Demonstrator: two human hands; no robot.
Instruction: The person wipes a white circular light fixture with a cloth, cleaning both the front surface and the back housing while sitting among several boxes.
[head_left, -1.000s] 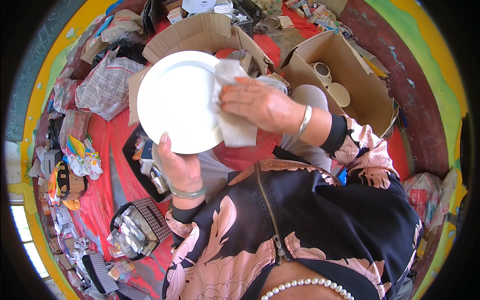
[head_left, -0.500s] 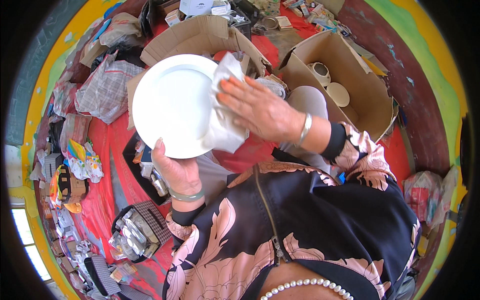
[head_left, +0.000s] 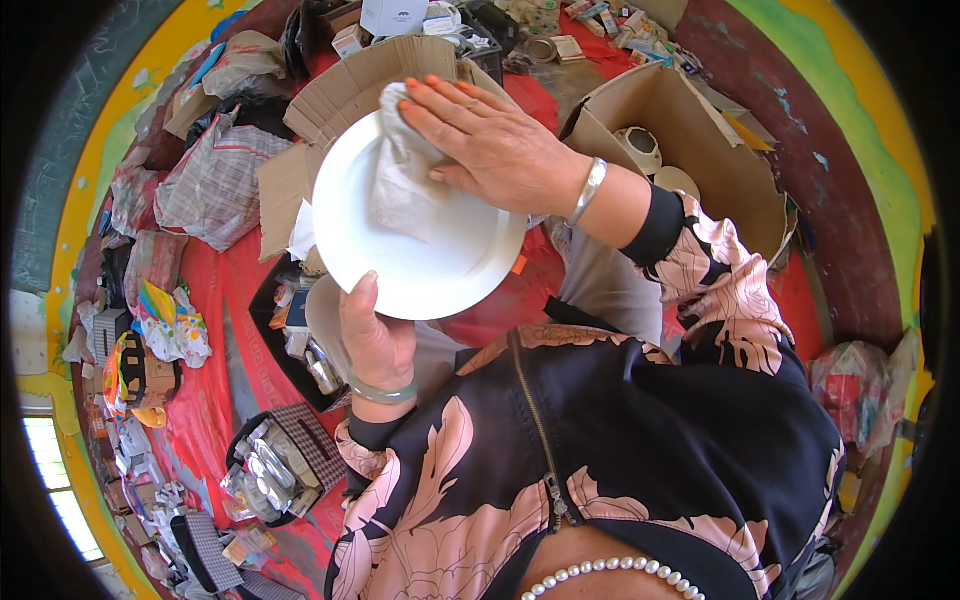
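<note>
well to the left of the left hand lay a plaid bag [head_left: 215,185] and a brightly patterned plastic bag [head_left: 172,318]. nearer to it, down and left, stood a checked box [head_left: 318,440] full of packages, and just beside it a dark box [head_left: 272,345]. beyond both hands an open cardboard box [head_left: 350,85] stood partly hidden behind the plate. right of the right hand, a deeper carton [head_left: 730,190] held a pale round disc [head_left: 678,182], partly covered by the wrist.

the left hand [head_left: 380,350] was raised, thumb over the near rim of the white plate [head_left: 465,255], gripping it from below; its other fingers were out of sight. the plate was above that hand, tilted. the right hand [head_left: 505,145] reached across from the right, fingers outstretched over a pale cloth [head_left: 405,190] against the plate's far side; whether they pinched the cloth could not be told.
</note>
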